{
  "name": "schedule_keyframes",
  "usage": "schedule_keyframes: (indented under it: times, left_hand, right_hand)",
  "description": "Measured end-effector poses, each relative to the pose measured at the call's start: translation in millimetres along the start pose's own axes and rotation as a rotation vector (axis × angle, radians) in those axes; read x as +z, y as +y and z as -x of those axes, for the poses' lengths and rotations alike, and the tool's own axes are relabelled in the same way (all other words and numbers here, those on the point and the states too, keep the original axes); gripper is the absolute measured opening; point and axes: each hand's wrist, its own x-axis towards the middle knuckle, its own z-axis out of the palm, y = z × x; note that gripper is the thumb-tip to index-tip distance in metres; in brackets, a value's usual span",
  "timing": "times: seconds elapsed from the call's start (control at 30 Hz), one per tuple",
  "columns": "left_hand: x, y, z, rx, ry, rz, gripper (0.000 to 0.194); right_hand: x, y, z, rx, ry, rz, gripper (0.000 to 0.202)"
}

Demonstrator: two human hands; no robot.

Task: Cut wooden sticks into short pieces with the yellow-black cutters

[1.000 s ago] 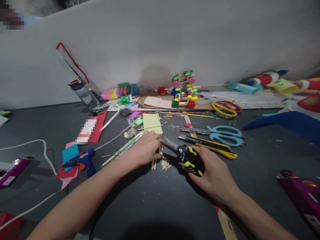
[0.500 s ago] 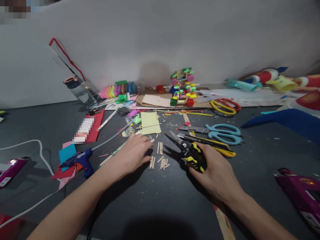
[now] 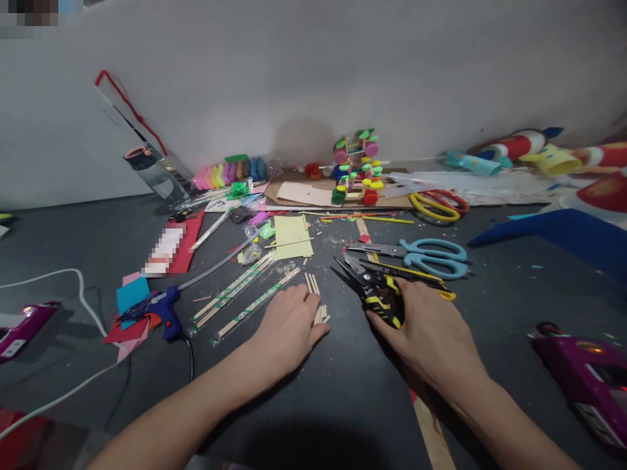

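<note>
In the head view my left hand (image 3: 290, 325) rests on the dark table, thumb apart from the bent fingers. Short cut wooden sticks (image 3: 321, 315) lie in the gap between thumb and fingertips, partly hidden by the hand. A few more short sticks (image 3: 312, 283) lie just beyond the fingertips. My right hand (image 3: 431, 326) is closed around the black-and-yellow handles of pruning shears (image 3: 379, 295). Their blades point away to the upper left and are parted. Left of my left hand lie wrapped chopsticks (image 3: 235, 290) in clear and green packaging.
Blue-handled scissors (image 3: 435, 256) and a yellow-and-black cutter (image 3: 443, 290) lie beyond my right hand. A blue glue gun (image 3: 166, 310) with a cord is at left. Yellow paper (image 3: 292, 236), a bottle (image 3: 157, 176) and a colourful wheeled model (image 3: 360, 173) stand or lie farther back.
My left hand has moved right and nearer, uncovering the wrapped chopsticks. The short sticks beside it are now bunched closer together. My right hand still holds the shears in about the same place.
</note>
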Motion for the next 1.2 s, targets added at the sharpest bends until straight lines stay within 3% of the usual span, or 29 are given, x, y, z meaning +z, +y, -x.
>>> schedule_keyframes:
  times: [0.23, 0.47, 0.6, 0.77, 0.9, 1.03, 1.2]
  left_hand:
    - [11.4, 2, 2, 0.047, 0.02, 0.102, 0.016]
    - [4.8, -6, 17, 0.0, 0.014, 0.188, 0.025]
    - [4.3, -13, 27, -0.038, 0.007, 0.191, 0.03]
    - [9.6, -15, 27, -0.047, 0.029, 0.181, 0.014]
    - [12.7, -14, 21, -0.042, 0.057, 0.198, 0.004]
    - [13.1, -15, 20, -0.026, 0.078, 0.247, 0.007]
    - [10.2, -28, 24, 0.067, 0.059, 0.324, 0.024]
  right_hand:
    - [-4, 0, 4, -0.053, 0.038, 0.082, 0.051]
    - [-3, 3, 5, -0.141, 0.071, 0.029, 0.059]
    - [-11, -2, 6, -0.233, 0.11, -0.085, 0.045]
    - [-15, -28, 8, -0.485, -0.011, -0.255, 0.015]
    - [-7, -43, 8, -0.54, -0.053, -0.235, 0.021]
    - [-4, -43, 6, -0.556, -0.063, -0.198, 0.028]
    - [-18, -43, -3, -0.572, -0.11, -0.201, 0.022]
